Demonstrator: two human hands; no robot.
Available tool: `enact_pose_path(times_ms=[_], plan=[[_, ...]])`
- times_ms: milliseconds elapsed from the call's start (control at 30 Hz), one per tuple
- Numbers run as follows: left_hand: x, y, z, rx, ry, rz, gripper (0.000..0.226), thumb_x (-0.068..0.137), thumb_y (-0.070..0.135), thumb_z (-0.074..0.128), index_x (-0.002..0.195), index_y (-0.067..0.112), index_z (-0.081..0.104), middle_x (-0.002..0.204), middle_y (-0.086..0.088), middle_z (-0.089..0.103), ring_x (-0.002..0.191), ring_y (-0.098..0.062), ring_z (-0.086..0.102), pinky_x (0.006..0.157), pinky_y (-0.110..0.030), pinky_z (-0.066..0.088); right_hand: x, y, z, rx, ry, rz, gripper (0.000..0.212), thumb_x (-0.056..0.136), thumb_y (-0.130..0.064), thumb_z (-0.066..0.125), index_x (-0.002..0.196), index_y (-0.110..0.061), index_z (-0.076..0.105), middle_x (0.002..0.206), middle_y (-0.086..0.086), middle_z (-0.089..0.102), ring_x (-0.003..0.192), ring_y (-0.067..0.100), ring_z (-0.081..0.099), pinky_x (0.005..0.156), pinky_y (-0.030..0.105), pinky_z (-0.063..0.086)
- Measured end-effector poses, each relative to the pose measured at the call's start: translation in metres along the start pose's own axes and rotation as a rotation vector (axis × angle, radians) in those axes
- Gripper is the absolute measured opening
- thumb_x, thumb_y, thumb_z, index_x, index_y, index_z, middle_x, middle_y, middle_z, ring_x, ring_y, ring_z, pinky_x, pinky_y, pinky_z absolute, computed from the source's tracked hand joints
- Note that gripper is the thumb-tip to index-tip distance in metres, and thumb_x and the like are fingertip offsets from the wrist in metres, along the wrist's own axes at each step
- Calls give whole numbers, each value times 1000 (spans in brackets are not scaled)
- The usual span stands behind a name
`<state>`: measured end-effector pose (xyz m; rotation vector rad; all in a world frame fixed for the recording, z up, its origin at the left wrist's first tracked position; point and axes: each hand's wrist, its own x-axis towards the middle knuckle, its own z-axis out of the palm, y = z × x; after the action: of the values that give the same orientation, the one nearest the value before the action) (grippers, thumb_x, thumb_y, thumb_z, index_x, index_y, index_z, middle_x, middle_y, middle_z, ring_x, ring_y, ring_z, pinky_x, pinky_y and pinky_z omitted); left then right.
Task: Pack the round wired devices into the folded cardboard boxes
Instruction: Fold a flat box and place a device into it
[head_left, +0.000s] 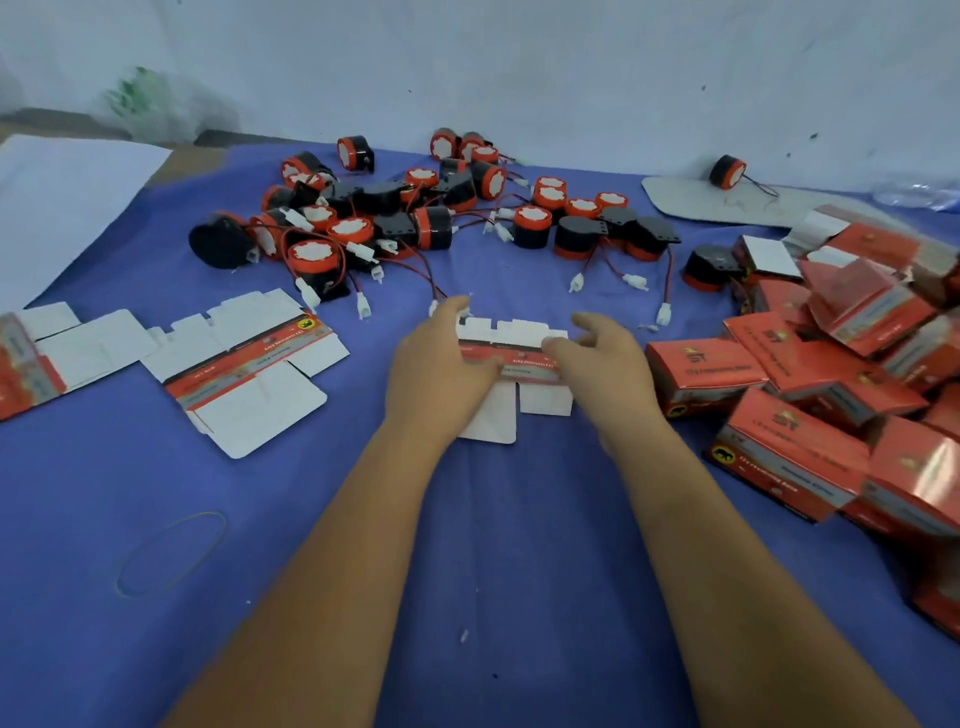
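both hands' grip, left hand (441, 364) and right hand (602, 364), pinches a flat box blank (511, 358). beside it, packed boxes (810, 395) pile up; loose buzzers (415, 218) and more blanks (244, 364) remain.

I have both bare forearms reaching forward from the near edge, converging toward the middle. My left hand (441, 364) lies palm down, knuckles up, wrist straight, with the fingers bent and pointing right and the thumb on the far side; it grips what lies under it from the left. My right hand (602, 364) sits just beside it, apart by a narrow gap, tilted on its outer edge. Its fingers (563, 349) curl loosely leftward toward the left hand, thumb raised above them. I cannot tell whether the right fingers are closed on anything.
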<state>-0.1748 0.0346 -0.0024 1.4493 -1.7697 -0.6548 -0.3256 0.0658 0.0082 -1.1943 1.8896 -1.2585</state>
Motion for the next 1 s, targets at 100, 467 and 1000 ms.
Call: enact_pose_path(times_ms=[100, 467, 1000], plan=[[7, -1, -14, -549, 62, -207, 69, 85, 2, 71, 144, 22, 41, 127, 0, 60, 102, -13, 61, 73, -23, 51, -2, -3, -5, 200, -22, 19, 54, 93, -21, 62, 143, -22, 43, 126, -3, 52, 97, 7, 56, 70, 17, 42], [-4, 22, -12, -565, 191, 414, 47, 85, -20, 54, 100, 21, 72, 112, 7, 72, 117, -10, 61, 100, -25, 47, -12, -26, 9, 292, 345, -335, 52, 94, -31, 62, 140, -14, 46, 134, -7, 33, 119, 2, 36, 99, 9, 28], [-3, 22, -16, -32, 431, 437, 87, 76, 27, 64, 152, 25, 21, 161, -17, 17, 149, -38, 13, 117, -60, 16, -16, -9, 14, -48, -145, -570, 20, 97, -6, 54, 101, -9, 73, 85, -5, 70, 79, 10, 65, 71, 25, 51]])
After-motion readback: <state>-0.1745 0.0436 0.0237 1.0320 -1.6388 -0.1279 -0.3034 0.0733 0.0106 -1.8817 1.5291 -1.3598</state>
